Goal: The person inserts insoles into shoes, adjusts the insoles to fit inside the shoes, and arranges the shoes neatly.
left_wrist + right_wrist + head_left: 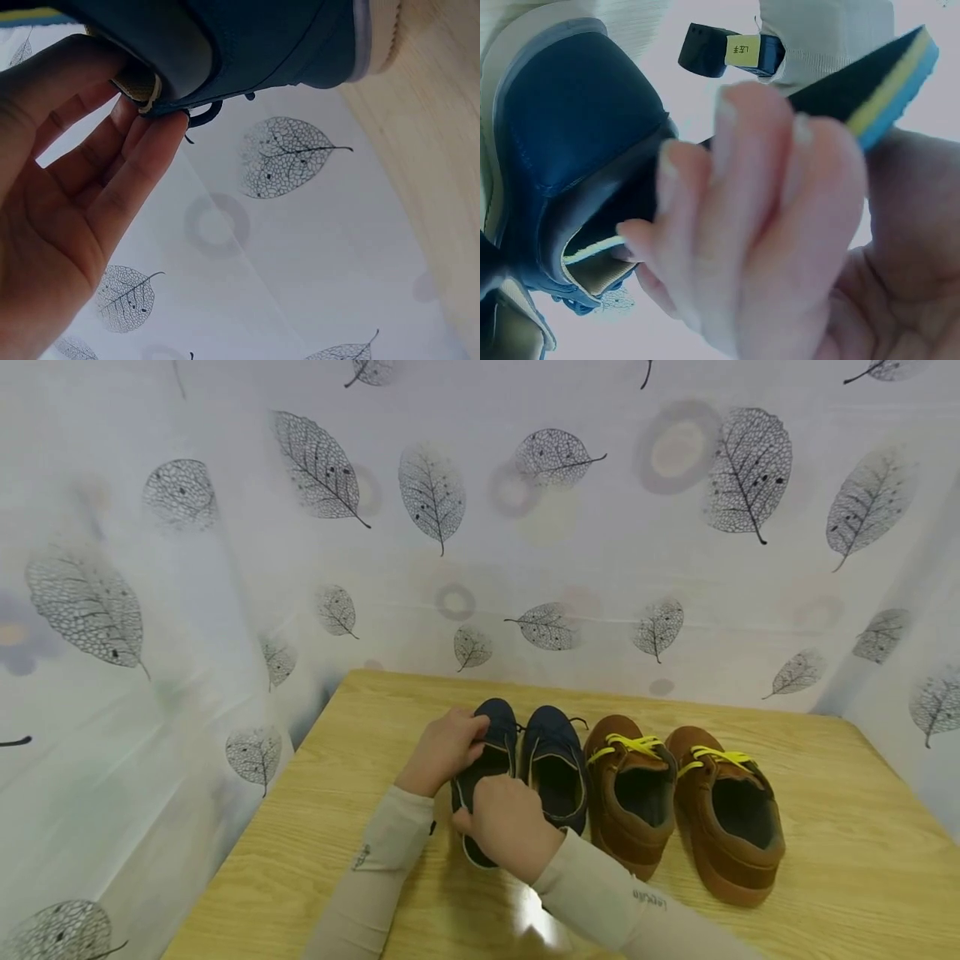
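Navy canvas meets bare skin at lower centre of the head view, where the right hand (pixel 508 825) curls its fingers (pixel 772 225) around a thin dark insole with yellow and blue foam layers (pixel 885 82), its front end already inside the heel opening of the left-hand navy lace-up shoe with a pale sole (pixel 483 777). Just beyond, the left hand (pixel 444 750) grips that shoe at its tongue and laces, fingertips (pixel 161 131) pressed under the upper in the left wrist view.

The risk, judged from this grip: the flexible insole may buckle or fold under the tongue if it is pushed at an angle, and the shoe may skid on the light wooden table (pixel 840 827) if the left hand's hold loosens. The shoe lies between both hands, its heel toward the person and its toe toward the wall.

To the right, touching or nearly so, stands the second navy shoe (pixel 556 768); further right is a pair of brown suede shoes with yellow laces (pixel 682 802). Behind the table, filling the upper frame, hangs a white sheet printed with grey leaves (pixel 480 527).
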